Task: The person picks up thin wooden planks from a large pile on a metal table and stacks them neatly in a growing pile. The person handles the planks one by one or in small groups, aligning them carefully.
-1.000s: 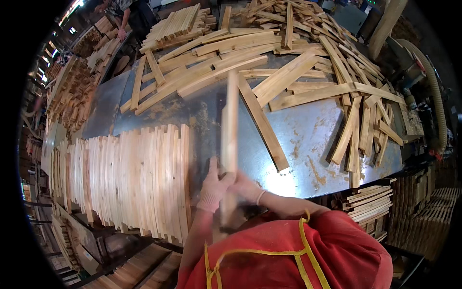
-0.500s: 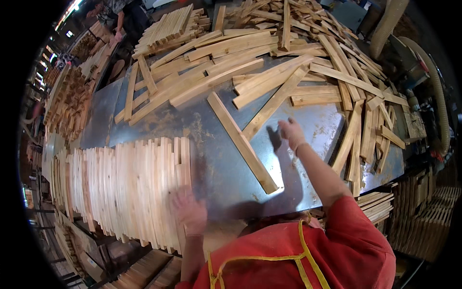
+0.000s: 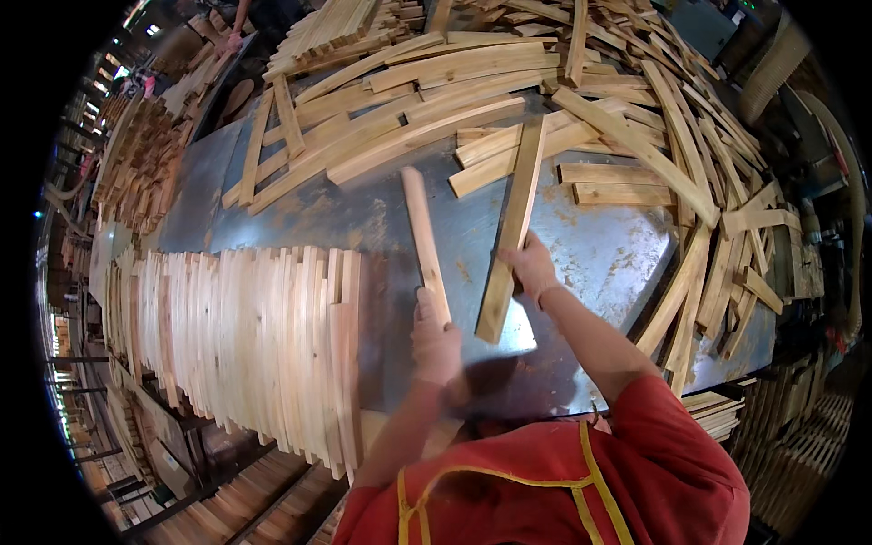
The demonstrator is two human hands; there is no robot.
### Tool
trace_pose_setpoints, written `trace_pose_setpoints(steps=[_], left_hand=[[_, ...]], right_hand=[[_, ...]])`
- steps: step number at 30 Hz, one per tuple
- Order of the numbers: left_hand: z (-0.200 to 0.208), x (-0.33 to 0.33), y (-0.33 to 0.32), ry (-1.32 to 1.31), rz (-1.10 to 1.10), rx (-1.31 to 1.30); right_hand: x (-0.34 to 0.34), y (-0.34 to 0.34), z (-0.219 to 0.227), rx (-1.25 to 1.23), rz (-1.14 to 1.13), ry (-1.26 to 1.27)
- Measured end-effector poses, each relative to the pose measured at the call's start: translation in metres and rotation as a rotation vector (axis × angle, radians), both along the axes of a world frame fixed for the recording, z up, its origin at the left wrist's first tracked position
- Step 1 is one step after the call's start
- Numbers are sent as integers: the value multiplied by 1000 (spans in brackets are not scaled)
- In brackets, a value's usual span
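Note:
My left hand [image 3: 437, 343] is closed around the near end of a narrow wooden strip [image 3: 421, 222], which points away from me, slightly blurred. Just to its right, my right hand [image 3: 532, 265] grips the right edge of a second wooden strip [image 3: 521, 186]. This one slants over the metal table, its far end overlapping other boards. The two strips are apart, with bare metal between them. Left of my left hand stands a tight row of pale strips [image 3: 263, 336], side by side with uneven ends.
Loose boards [image 3: 454, 65] lie across the far side of the metal table [image 3: 381, 213], heaped higher at the back right. A neat stack [image 3: 322, 36] sits at the far left. Crossed boards [image 3: 695, 282] lie on the right, near a ribbed hose [image 3: 772, 73]. Another person's hand [image 3: 234, 42] shows far left.
My left hand has left the pale row and grasped the strip lying mid-table, now turned straighter. My right hand, previously holding nothing, has taken hold of another strip and drawn it nearer.

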State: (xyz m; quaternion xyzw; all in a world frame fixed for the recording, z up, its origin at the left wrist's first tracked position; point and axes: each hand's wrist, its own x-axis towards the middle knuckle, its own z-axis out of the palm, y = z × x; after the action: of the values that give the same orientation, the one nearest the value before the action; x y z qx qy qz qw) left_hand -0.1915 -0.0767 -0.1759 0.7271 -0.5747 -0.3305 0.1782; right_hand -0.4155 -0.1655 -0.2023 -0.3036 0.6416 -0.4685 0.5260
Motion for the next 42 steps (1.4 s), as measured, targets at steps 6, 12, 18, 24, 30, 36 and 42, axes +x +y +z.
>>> trace_pose_setpoints(steps=[6,12,18,24,30,36,42], left_hand=[[10,82,97,40,-225,-79],[48,126,136,-316,-206,-270],[25,182,111,-551,-147,-411],[10,181,77,-725,-129,-203],[-24,183,69,-906,-170,-266],[-48,195,63,-964,-223,-316],[-34,205,88,-914,-178,-241]], right_hand=[[97,127,11,77,531,243],[199,163,41,133,1008,267],[246,122,-12,-193,1299,269],[125,24,-25,-157,858,-108],[-16,-142,-7,36,-492,-244],[-99,-226,-61,-150,-788,-472],[-20,-157,23,-58,-330,-815]])
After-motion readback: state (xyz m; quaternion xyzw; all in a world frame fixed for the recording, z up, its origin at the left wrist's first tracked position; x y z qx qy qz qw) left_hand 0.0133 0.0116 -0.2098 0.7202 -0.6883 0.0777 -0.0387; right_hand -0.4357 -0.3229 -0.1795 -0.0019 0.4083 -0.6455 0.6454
